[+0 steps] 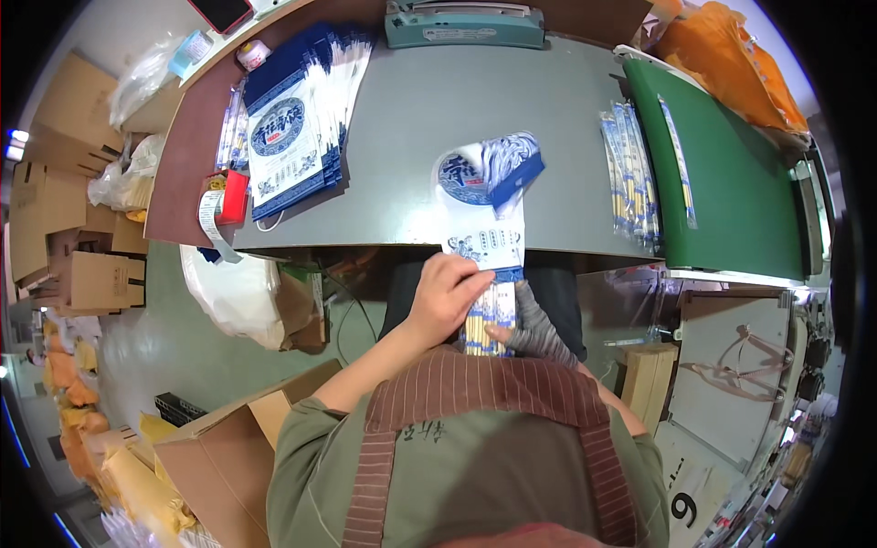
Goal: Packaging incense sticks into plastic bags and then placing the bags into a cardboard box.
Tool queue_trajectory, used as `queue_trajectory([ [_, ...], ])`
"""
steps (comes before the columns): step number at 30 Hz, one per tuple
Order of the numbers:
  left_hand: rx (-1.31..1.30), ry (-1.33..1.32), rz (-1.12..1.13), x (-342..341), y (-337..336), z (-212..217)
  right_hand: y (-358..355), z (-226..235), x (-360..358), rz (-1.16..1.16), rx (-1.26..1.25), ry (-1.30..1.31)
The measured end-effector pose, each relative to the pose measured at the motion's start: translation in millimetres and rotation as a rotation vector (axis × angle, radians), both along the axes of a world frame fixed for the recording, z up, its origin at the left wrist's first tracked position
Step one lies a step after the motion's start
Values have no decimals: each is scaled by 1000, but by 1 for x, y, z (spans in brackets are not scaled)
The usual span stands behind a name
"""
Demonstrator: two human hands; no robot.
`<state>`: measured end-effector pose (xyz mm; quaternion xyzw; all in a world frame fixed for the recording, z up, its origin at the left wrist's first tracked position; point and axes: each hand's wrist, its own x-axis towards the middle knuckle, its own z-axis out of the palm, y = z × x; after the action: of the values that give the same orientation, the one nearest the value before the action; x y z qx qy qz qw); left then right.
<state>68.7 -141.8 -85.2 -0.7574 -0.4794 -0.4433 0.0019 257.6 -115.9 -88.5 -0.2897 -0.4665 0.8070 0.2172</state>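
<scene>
My left hand (448, 294) grips the lower end of a blue-and-white printed bag (484, 196) that lies over the front edge of the grey table (438, 110). My right hand (534, 331), in a grey fingerless glove, holds a bundle of wrapped chopsticks (486, 320) from below, at the bag's open mouth. The bag's top end is folded over on the table. Both hands sit close together in front of my striped apron.
A stack of the same empty bags (292, 119) lies at the table's left. A teal sealing machine (464, 26) stands at the back. Chopstick packs (628, 173) lie beside a green conveyor belt (722, 173) on the right. Cardboard boxes (219, 457) stand at lower left.
</scene>
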Motion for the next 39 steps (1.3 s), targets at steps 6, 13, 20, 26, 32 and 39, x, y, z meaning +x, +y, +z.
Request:
queue_trajectory([
  [6, -99, -68, -16, -5, -36, -10, -14, 5, 12, -110, -309, 98],
  [13, -103, -345, 53, -11, 21, 9, 60, 22, -61, -305, 1162, -811],
  [20, 50, 130, 139, -51, 31, 28, 89, 25, -42, -333, 1273, -847],
  [26, -323, -122, 272, -47, 38, 35, 85, 44, -38, -412, 1246, -532],
  [32, -354, -491, 13, -71, 94, 214, 142, 212, -44, -395, 1146, -354],
  [39, -604, -369, -6, -101, 152, 257, 207, 260, -59, -160, 997, -556],
])
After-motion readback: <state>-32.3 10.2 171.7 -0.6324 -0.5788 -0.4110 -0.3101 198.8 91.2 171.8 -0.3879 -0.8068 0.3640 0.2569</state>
